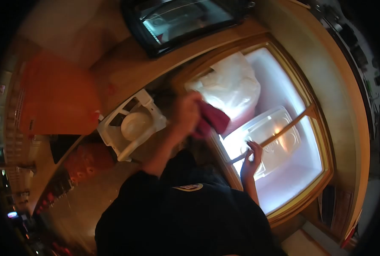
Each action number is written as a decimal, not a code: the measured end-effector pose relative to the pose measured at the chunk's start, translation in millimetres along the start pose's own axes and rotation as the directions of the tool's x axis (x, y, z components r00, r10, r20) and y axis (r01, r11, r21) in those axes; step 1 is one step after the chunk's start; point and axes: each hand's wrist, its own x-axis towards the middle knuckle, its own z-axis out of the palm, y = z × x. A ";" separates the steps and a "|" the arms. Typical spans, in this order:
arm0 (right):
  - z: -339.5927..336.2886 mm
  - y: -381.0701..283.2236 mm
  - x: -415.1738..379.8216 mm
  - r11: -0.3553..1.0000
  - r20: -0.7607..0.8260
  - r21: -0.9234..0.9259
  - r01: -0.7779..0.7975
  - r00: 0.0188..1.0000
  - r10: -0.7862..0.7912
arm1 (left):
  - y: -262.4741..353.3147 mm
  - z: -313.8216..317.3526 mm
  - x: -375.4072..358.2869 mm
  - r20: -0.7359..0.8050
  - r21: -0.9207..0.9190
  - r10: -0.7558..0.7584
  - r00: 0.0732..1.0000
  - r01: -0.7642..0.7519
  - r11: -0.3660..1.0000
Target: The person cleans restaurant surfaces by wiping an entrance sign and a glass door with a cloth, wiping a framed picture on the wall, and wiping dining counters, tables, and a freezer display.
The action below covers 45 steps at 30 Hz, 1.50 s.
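Note:
A dark red cloth hangs from my left hand, whose fingers are closed round it, beside the left edge of a lit, wood-framed case. My right hand is over the lower left part of the case, at a thin bar that crosses it; its fingers are bent, and their exact grip is too small to tell. Under the bar lies a clear plastic container with a lid. A whitish plastic bag fills the upper left part of the case.
A white plastic frame with a round bowl stands left of my left hand. An orange bin-like object is at the far left. A dark glass-topped unit sits at the top. Wooden counter edging runs down the right.

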 end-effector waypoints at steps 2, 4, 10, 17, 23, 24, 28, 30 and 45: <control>65.8 -36.7 28.1 0.980 0.262 0.127 0.152 0.948 -0.181 | 35.3 -89.3 24.0 -0.146 -0.025 -0.066 0.987 0.063 0.998; 141.4 -76.6 53.8 0.899 0.477 0.248 0.360 0.762 -0.437 | 46.8 -153.9 33.1 -0.352 0.090 -0.097 0.931 0.137 0.986; 359.8 -203.8 103.6 0.434 0.493 0.395 0.809 0.212 -0.844 | -11.0 -253.0 53.8 -0.635 0.391 0.084 0.768 0.227 0.892; 424.2 -166.4 142.3 0.487 0.594 0.451 0.748 0.155 -0.789 | -135.4 -273.2 30.4 -0.423 0.381 -0.427 0.799 0.585 0.716; 376.2 -132.0 152.2 0.613 0.520 0.363 0.702 0.393 -0.758 | -209.0 -268.3 124.2 -0.443 0.835 -0.206 0.873 0.485 0.260; 367.9 -127.3 148.7 0.670 0.532 0.349 0.656 0.449 -0.717 | -224.4 -280.7 149.3 -0.457 0.819 -0.240 0.856 0.511 0.260; 326.6 -126.2 138.6 0.856 0.496 0.265 0.445 0.698 -0.516 | -265.9 -314.5 244.0 -0.520 0.850 -0.122 0.845 0.527 0.026; 303.6 -122.4 131.2 0.916 0.468 0.207 0.344 0.788 -0.401 | -269.4 -295.4 270.8 -0.442 0.893 -0.086 0.893 0.447 0.046; 232.7 -104.7 114.6 0.953 0.205 0.303 0.007 0.976 -0.072 | -186.5 -143.3 131.7 -0.080 0.755 0.071 0.994 0.014 0.655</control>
